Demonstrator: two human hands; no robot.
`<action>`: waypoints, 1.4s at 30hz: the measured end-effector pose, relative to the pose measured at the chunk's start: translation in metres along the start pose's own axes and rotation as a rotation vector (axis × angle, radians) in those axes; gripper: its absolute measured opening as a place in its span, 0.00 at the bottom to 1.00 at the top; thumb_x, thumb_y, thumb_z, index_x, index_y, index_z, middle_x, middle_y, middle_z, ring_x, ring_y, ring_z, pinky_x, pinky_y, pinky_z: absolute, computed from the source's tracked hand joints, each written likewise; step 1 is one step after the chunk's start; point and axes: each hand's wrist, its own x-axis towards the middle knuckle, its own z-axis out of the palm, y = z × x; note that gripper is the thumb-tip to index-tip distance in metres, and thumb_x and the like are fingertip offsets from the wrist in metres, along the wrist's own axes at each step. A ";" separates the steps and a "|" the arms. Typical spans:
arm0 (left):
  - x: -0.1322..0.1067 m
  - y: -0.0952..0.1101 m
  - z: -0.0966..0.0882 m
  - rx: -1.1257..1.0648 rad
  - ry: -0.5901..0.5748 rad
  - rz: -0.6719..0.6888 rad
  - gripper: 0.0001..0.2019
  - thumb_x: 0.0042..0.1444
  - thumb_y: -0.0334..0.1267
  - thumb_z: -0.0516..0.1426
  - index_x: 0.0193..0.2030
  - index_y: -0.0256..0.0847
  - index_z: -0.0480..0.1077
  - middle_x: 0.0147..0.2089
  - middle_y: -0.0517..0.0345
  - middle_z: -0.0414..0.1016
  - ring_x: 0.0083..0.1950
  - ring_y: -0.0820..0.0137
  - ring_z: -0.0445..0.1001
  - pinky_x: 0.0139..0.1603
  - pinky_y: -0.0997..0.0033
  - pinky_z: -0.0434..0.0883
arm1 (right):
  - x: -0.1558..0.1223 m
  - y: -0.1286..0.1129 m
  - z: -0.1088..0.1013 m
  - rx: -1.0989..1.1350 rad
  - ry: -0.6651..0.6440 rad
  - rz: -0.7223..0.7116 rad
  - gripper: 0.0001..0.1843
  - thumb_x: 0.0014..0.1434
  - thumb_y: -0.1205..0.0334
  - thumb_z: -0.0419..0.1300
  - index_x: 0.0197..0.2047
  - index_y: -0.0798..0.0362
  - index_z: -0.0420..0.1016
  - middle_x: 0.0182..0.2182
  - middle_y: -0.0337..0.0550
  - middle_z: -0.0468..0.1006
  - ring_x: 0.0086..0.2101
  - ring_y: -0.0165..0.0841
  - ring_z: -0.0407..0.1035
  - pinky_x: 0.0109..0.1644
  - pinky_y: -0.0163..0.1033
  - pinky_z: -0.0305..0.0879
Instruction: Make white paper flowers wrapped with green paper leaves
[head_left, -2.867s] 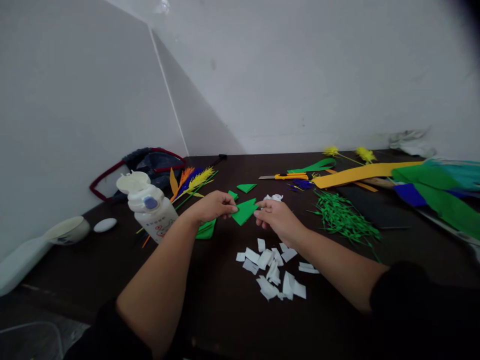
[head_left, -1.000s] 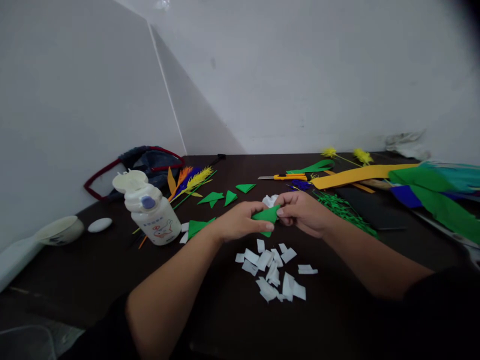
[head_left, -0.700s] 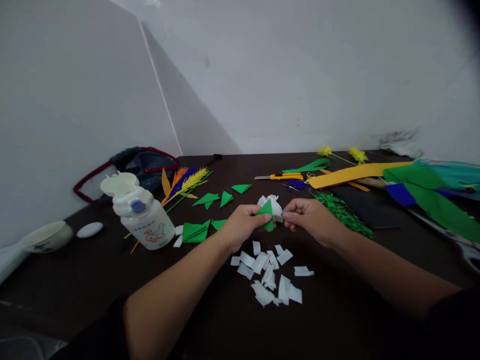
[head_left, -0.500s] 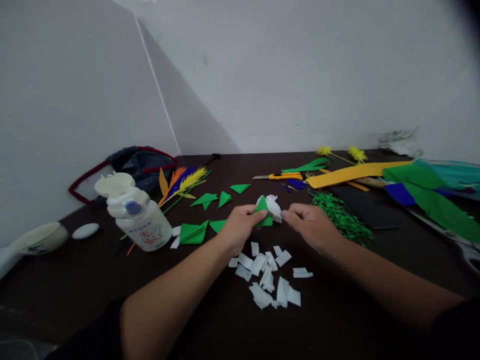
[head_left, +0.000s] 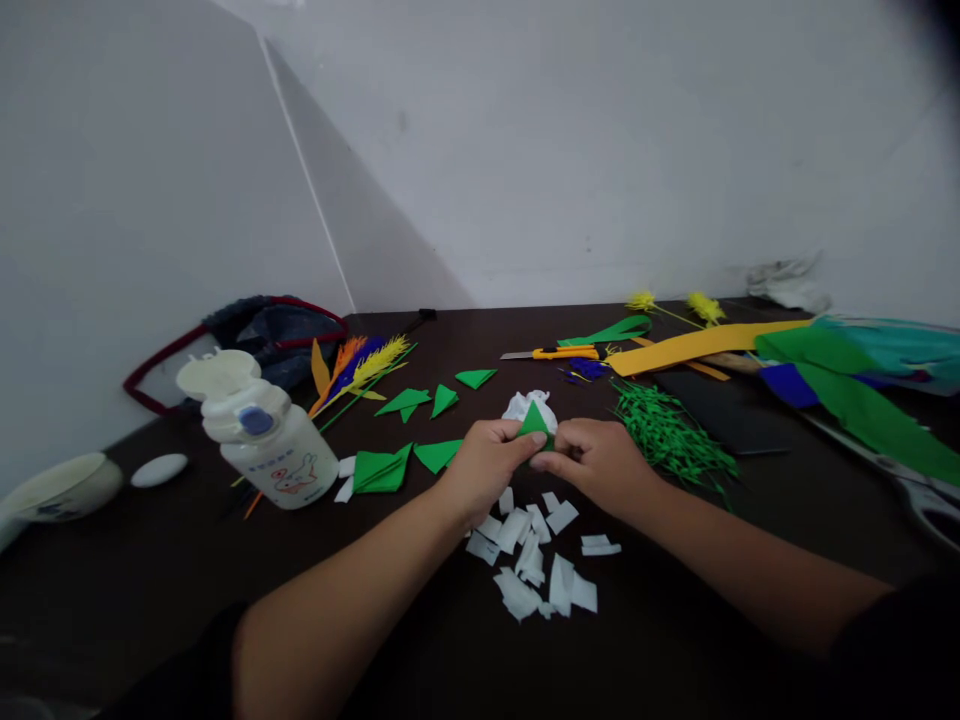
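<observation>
Pinched in the left hand [head_left: 487, 465], a green piece [head_left: 535, 420] stands point-up midway between both hands; the right hand [head_left: 600, 465] sits curled at its four o'clock corner, and whether it grips too I cannot tell. I'd judge the work partway: this piece has its peak, but loose small green pieces [head_left: 475, 379] lie toward ten o'clock and a folded green stack [head_left: 381, 472] at nine. It looks matt and crisp-edged, its base hidden by thumbs. Just beyond, at twelve, lies a crumpled white bundle [head_left: 517, 405]; white scraps [head_left: 529, 555] spread at six.
</observation>
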 end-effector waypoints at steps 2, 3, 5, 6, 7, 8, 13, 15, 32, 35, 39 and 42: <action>-0.001 0.001 -0.001 -0.028 -0.036 0.001 0.11 0.45 0.41 0.60 0.27 0.32 0.71 0.23 0.58 0.69 0.25 0.76 0.65 0.29 0.74 0.62 | 0.000 0.001 -0.001 0.008 0.016 0.035 0.17 0.47 0.56 0.60 0.15 0.54 0.60 0.15 0.33 0.61 0.19 0.24 0.55 0.23 0.31 0.48; -0.001 0.002 -0.002 -0.052 -0.053 -0.005 0.11 0.45 0.40 0.60 0.27 0.32 0.71 0.23 0.57 0.70 0.25 0.76 0.65 0.29 0.74 0.62 | 0.000 0.001 -0.001 0.018 0.022 0.056 0.18 0.47 0.56 0.60 0.15 0.54 0.59 0.14 0.33 0.61 0.18 0.24 0.54 0.23 0.31 0.48; -0.001 0.002 -0.003 -0.121 -0.076 -0.031 0.10 0.44 0.39 0.61 0.29 0.32 0.71 0.24 0.57 0.70 0.25 0.75 0.67 0.30 0.74 0.63 | 0.000 0.002 -0.002 0.047 0.034 0.097 0.19 0.45 0.55 0.61 0.15 0.53 0.57 0.13 0.32 0.60 0.17 0.24 0.53 0.21 0.31 0.48; -0.001 0.003 -0.003 -0.160 -0.085 -0.047 0.10 0.43 0.38 0.61 0.29 0.32 0.71 0.24 0.57 0.70 0.26 0.75 0.68 0.31 0.73 0.64 | 0.000 0.002 -0.003 0.062 0.037 0.116 0.19 0.45 0.54 0.61 0.15 0.53 0.57 0.12 0.32 0.59 0.17 0.24 0.53 0.21 0.31 0.48; -0.001 0.003 -0.003 -0.196 -0.096 -0.061 0.10 0.42 0.37 0.62 0.30 0.32 0.71 0.24 0.57 0.71 0.27 0.74 0.69 0.32 0.72 0.65 | 0.000 0.002 -0.003 0.076 0.039 0.133 0.19 0.44 0.54 0.62 0.15 0.53 0.57 0.12 0.32 0.59 0.17 0.24 0.53 0.21 0.31 0.48; -0.001 0.003 -0.004 -0.225 -0.110 -0.070 0.11 0.40 0.36 0.63 0.31 0.32 0.71 0.24 0.57 0.71 0.27 0.74 0.70 0.34 0.71 0.66 | 0.000 0.001 -0.004 0.088 0.039 0.148 0.20 0.44 0.53 0.62 0.15 0.53 0.57 0.12 0.32 0.58 0.17 0.24 0.53 0.20 0.31 0.48; -0.001 0.005 -0.004 -0.254 -0.179 -0.057 0.09 0.39 0.33 0.64 0.29 0.32 0.71 0.25 0.58 0.71 0.27 0.76 0.69 0.31 0.74 0.65 | -0.001 0.000 -0.007 0.120 0.033 0.147 0.19 0.41 0.52 0.63 0.16 0.52 0.57 0.12 0.31 0.58 0.17 0.24 0.52 0.20 0.31 0.47; -0.002 0.005 -0.003 -0.237 -0.184 -0.048 0.08 0.39 0.32 0.63 0.28 0.32 0.72 0.26 0.57 0.72 0.27 0.76 0.68 0.31 0.75 0.65 | -0.002 0.000 -0.007 0.128 0.036 0.125 0.19 0.41 0.53 0.64 0.16 0.52 0.57 0.12 0.31 0.58 0.17 0.24 0.52 0.20 0.31 0.48; -0.001 0.006 -0.001 -0.228 -0.048 0.110 0.07 0.43 0.31 0.62 0.30 0.34 0.68 0.24 0.60 0.71 0.26 0.76 0.70 0.31 0.74 0.65 | -0.001 -0.010 -0.001 1.078 0.018 0.355 0.02 0.48 0.64 0.59 0.26 0.54 0.72 0.23 0.40 0.73 0.24 0.28 0.65 0.28 0.36 0.60; -0.001 0.005 -0.001 -0.166 -0.027 0.167 0.07 0.44 0.32 0.61 0.30 0.35 0.67 0.25 0.60 0.71 0.26 0.76 0.69 0.31 0.74 0.65 | -0.002 -0.013 -0.003 1.124 0.024 0.377 0.03 0.47 0.64 0.60 0.24 0.54 0.72 0.24 0.40 0.73 0.24 0.28 0.65 0.28 0.35 0.60; -0.004 0.008 0.001 -0.003 0.059 0.239 0.07 0.45 0.34 0.60 0.29 0.36 0.65 0.25 0.61 0.69 0.25 0.76 0.68 0.30 0.74 0.65 | -0.001 -0.014 -0.002 1.149 0.032 0.406 0.06 0.47 0.63 0.61 0.22 0.55 0.71 0.21 0.40 0.71 0.25 0.29 0.66 0.27 0.35 0.60; -0.008 0.012 0.002 0.221 0.129 0.298 0.05 0.48 0.35 0.57 0.29 0.36 0.65 0.25 0.62 0.68 0.27 0.76 0.66 0.30 0.74 0.64 | -0.001 -0.014 0.000 1.105 0.069 0.403 0.06 0.47 0.63 0.61 0.22 0.55 0.71 0.20 0.38 0.69 0.23 0.27 0.65 0.27 0.35 0.60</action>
